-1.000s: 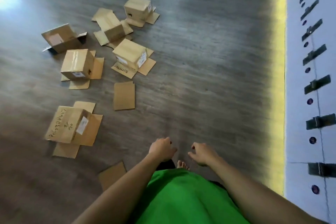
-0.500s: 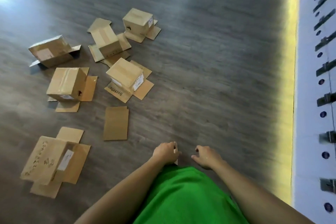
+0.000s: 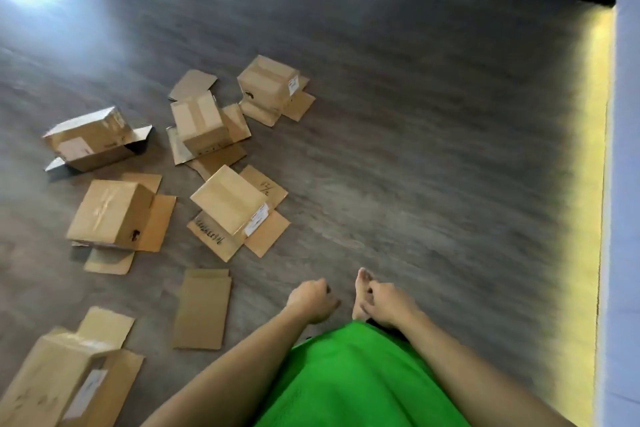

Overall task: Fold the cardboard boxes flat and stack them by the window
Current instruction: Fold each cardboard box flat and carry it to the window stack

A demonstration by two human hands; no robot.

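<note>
Walking up to the cardboard boxes (image 3: 228,201) scattered unflattened on the floor (image 3: 415,149) ahead-left, left hand (image 3: 311,300) and right hand (image 3: 389,303) each a loosely curled, empty grip; next, probably bending to collapse the nearest box.

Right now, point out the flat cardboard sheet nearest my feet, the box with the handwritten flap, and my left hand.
flat cardboard sheet (image 3: 202,309), head view, middle of its face
box with the handwritten flap (image 3: 229,200), head view, its top panel
left hand (image 3: 311,300), head view, back of the hand

box flap (image 3: 266,186): handwritten "02/2" | other writing, labels: illegible
</note>
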